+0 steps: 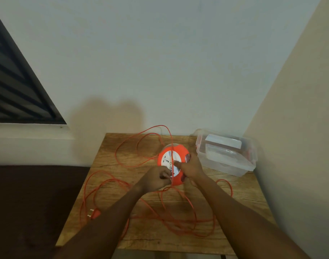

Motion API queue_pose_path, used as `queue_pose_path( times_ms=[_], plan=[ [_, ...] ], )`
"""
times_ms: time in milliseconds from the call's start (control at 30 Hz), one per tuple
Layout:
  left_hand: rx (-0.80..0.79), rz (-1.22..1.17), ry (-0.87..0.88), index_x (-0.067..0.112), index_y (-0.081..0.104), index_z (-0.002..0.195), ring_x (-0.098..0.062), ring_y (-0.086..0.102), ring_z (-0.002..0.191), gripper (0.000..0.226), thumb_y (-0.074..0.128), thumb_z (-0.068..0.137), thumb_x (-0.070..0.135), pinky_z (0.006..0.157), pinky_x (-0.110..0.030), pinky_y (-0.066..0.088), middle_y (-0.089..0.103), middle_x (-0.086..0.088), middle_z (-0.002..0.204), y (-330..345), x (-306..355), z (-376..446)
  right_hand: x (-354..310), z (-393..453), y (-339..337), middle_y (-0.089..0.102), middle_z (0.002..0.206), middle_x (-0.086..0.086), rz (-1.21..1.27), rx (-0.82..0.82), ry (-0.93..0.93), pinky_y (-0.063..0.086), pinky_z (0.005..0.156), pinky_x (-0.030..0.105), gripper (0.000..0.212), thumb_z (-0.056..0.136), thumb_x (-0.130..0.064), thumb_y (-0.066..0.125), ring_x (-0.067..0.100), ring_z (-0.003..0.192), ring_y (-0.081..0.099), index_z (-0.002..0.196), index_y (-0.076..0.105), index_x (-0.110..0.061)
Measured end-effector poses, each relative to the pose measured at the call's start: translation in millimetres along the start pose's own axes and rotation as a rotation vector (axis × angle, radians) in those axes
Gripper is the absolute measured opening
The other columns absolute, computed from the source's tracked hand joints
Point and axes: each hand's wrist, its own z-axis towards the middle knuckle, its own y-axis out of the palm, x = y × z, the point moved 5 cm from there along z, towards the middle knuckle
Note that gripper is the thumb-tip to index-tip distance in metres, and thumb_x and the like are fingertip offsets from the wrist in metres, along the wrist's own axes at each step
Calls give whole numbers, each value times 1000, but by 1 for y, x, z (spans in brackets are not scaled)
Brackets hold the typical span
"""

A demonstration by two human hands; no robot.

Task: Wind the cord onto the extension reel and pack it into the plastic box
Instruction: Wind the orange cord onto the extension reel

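The reel (pixel 172 163) is standing on edge near the back of the wooden table (pixel 122 146), its white socket face turned up toward the camera, and both hands are meeting right at it. The right hand (pixel 190 168) is gripping the reel's right rim with the thumb lying across the white face, steadying it. The left hand (pixel 156 179), just beside the lower left rim, is pinching the orange cord (pixel 122 184) with curled fingers where it is running up over the face. Most of the cord is lying loose in wide loops toward the person, its plug (pixel 94 214) at the left edge. The clear plastic box (pixel 225 156) is sitting open just right of the reel, nearer the right hand.
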Motion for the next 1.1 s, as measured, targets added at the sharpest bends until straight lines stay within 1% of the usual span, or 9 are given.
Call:
queue_pose_path(
  times_ms=[133,300,433,500,567,667,767,900,1100],
  plan=[
    [-98,-576,-178,11,72,93,-21,75,84,15,64,98,22,87,-43,58,75,-4,82,7,12,-8,-20,0,-4,61,127,5,-15,88,-111,55,91,41,63,78,-25,84,29,115,61,129,49,-14],
    [531,-973,-454,15,50,70,-11,44,44,39,51,108,26,54,-27,44,42,-3,58,-23,-21,-15,-53,1,-25,64,116,3,106,160,-199,58,85,49,54,74,-24,85,26,105,63,115,51,-18],
    [641,-767,-632,2,60,80,-25,52,55,24,47,101,4,59,-36,44,53,-16,67,-37,-60,-29,-79,1,-48,68,107,8,331,201,-182,57,54,36,56,67,-36,85,25,86,70,109,55,-14],
    [671,-502,-659,-8,64,109,-43,67,86,18,56,96,1,76,-50,53,64,-32,100,-46,-66,-34,-85,4,-55,71,100,15,448,180,-110,46,45,27,61,64,-40,85,23,64,66,110,57,-10],
    [654,-189,-582,1,58,132,-44,63,109,44,67,89,1,85,-42,52,57,-27,129,-55,-51,-31,-84,7,-57,72,98,22,577,110,-27,49,54,32,63,65,-36,85,27,66,64,115,60,-8],
    [517,16,-188,8,70,112,-21,60,85,27,78,87,6,77,-33,48,65,-13,101,-51,-5,-12,-78,4,-51,68,111,30,718,15,63,56,79,45,55,74,-26,84,39,89,67,121,62,-8],
    [338,-535,-75,20,75,97,-18,68,80,25,60,104,39,70,-32,51,77,-1,83,-34,41,-2,-74,-7,-41,66,119,29,839,-25,71,51,88,46,54,79,-20,82,32,97,65,126,60,-4],
    [96,-1207,-122,33,68,133,-31,71,123,64,51,91,78,95,-53,57,75,-7,131,-25,69,15,-74,-25,-22,68,123,22,1027,-261,61,49,101,49,56,81,-23,77,32,114,65,129,58,-2],
    [-68,-1493,-36,12,66,139,-45,67,124,80,77,78,62,102,-59,51,66,-23,141,-26,84,18,-76,-39,-20,72,117,15,719,-287,-111,53,95,57,43,88,-31,76,35,108,69,125,63,-13]
  ],
)
